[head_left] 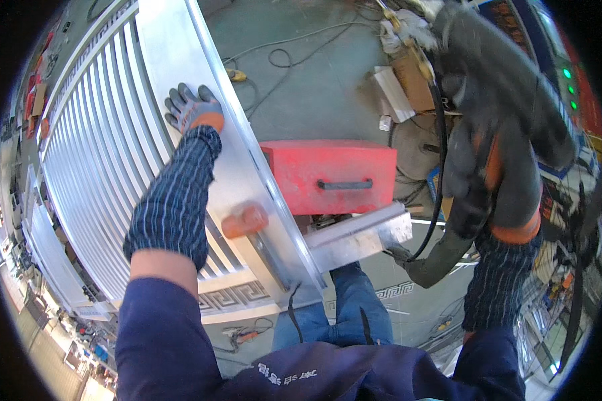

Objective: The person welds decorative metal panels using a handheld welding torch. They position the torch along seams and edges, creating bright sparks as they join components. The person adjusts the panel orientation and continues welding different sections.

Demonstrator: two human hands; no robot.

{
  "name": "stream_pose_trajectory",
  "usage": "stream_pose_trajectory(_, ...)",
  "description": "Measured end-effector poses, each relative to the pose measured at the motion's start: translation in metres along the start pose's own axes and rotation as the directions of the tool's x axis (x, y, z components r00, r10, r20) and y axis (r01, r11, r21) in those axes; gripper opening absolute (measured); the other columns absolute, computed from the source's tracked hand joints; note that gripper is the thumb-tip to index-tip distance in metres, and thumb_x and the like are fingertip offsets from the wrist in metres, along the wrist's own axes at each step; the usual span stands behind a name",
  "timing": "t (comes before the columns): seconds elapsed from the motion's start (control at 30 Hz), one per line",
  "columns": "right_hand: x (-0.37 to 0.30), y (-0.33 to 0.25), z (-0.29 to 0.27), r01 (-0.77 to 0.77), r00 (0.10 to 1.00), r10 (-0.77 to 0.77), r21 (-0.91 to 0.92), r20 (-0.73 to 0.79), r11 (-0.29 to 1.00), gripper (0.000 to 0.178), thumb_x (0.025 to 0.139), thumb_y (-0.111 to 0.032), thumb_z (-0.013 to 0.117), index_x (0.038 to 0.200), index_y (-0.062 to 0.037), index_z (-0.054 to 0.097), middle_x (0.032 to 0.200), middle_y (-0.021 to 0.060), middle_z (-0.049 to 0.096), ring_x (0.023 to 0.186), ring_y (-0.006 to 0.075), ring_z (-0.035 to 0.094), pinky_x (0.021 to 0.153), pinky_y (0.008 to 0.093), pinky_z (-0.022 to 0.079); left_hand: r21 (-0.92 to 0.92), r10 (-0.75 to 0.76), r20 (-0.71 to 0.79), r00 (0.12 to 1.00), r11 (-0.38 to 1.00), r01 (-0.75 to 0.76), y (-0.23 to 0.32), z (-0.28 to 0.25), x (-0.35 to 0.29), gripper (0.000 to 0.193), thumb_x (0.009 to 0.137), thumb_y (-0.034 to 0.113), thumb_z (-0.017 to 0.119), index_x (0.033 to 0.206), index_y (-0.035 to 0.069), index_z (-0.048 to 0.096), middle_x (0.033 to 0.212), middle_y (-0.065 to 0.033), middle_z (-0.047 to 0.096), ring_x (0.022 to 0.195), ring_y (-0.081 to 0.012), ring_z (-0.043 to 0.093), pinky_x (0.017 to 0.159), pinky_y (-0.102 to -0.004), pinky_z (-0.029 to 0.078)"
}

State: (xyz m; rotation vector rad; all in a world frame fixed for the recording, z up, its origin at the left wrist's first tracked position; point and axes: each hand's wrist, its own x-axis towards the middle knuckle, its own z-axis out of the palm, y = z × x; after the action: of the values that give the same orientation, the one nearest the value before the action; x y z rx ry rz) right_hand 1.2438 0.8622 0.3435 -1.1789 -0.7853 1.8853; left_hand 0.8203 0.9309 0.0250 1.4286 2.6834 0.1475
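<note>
Two gloved hands work in front of me: the right hand (508, 167), nearest, is a dark blur, and I can't tell whether its grip is closed on anything. The left hand (194, 110) lies spread flat, grasping nothing, on a silvery slatted panel (124, 167) to the left. That metal looks stiff, heavy and slick; I'd take it by the long outer edge, not the thin slats. Farther off sit a scuffed red box (334, 177) with a black handle and a brown carton (415, 83).
</note>
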Motion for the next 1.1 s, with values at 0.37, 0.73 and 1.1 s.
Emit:
stream_pose_trajectory(0.37, -0.345, 0.034, 0.032, -0.025, 0.993, -0.002, -0.225, -0.119, 0.974, 0.047, 0.095, -0.054, 0.065, 0.097, -0.007, 0.064, 0.083, 0.0092, 0.069, 0.064, 0.0259, 0.064, 0.064, 0.0427, 0.055, -0.78, 0.647, 0.22, 0.73, 0.566, -0.266, -0.008, -0.078, -0.234, 0.072, 0.093, 0.03, 0.073, 0.152, 0.002, 0.043, 0.143, -0.0239, 0.057, 0.13, -0.0321, 0.057, 0.11, -0.0387, 0.046)
stream_pose_trajectory(0.73, -0.499, 0.0, 0.03, 0.105, 0.964, 0.048, -0.536, 0.263, 0.838, 0.042, 0.095, -0.047, 0.063, 0.1, -0.005, 0.066, 0.087, 0.0117, 0.07, 0.075, 0.0272, 0.066, 0.072, 0.0432, 0.056, -0.645, 0.548, 0.735, 0.401, 0.747, 0.162, -0.12, -0.086, -0.749, 0.132, 0.069, 0.054, 0.089, 0.165, 0.01, 0.011, 0.161, -0.0286, 0.032, 0.146, -0.0422, 0.038, 0.121, -0.0428, 0.036)
stream_pose_trajectory(1.1, -0.639, 0.04, -0.03, 0.338, 0.941, -0.192, -0.717, 0.28, 0.61, 0.04, 0.098, -0.043, 0.058, 0.099, -0.0037, 0.066, 0.084, 0.0128, 0.069, 0.071, 0.0271, 0.066, 0.069, 0.0414, 0.056, -0.447, 0.163, 0.744, 0.648, 0.843, 0.3, -0.063, -0.081, -0.844, 0.131, 0.066, 0.064, 0.086, 0.166, 0.021, 0.013, 0.166, -0.0236, 0.021, 0.152, -0.0435, 0.025, 0.122, -0.0526, 0.032)
